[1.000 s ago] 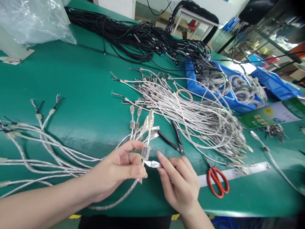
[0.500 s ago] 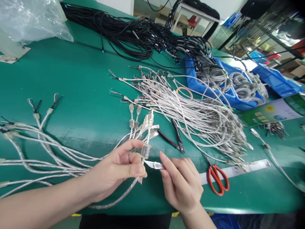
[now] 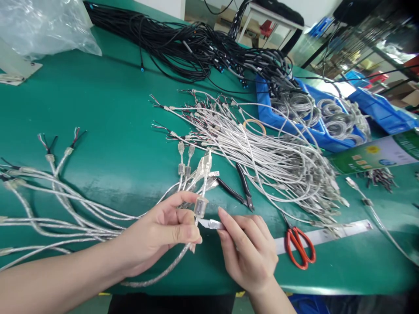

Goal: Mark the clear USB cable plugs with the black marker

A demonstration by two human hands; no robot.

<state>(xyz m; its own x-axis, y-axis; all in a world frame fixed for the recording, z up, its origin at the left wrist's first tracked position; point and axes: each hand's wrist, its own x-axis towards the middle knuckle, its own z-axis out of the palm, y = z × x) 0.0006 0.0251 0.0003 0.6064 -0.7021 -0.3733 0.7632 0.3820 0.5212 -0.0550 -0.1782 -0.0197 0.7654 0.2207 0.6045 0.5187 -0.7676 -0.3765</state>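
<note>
My left hand (image 3: 166, 235) pinches a clear braided USB cable (image 3: 176, 260) just below its ferrite block (image 3: 200, 206), with the USB plug (image 3: 206, 162) pointing up. My right hand (image 3: 250, 248) grips a small metal blade (image 3: 212, 224) between thumb and fingers. The blade's tip meets the cable right under the block, beside my left fingertips. Behind my left hand stand several more plugs, and their cables (image 3: 81, 226) run left to bare wire ends.
Beyond my hands lie black-handled cutters (image 3: 244, 187), a pile of white cables (image 3: 248, 148) and a black cable bundle (image 3: 157, 39). Red scissors (image 3: 299, 247) rest by a steel ruler (image 3: 355, 226) on the right. Blue bins (image 3: 278, 117) hold coiled cables; a plastic bag (image 3: 49, 30) is back left.
The blade and my right hand have shifted very slightly up and left. My left hand keeps the same grip on the cable.
</note>
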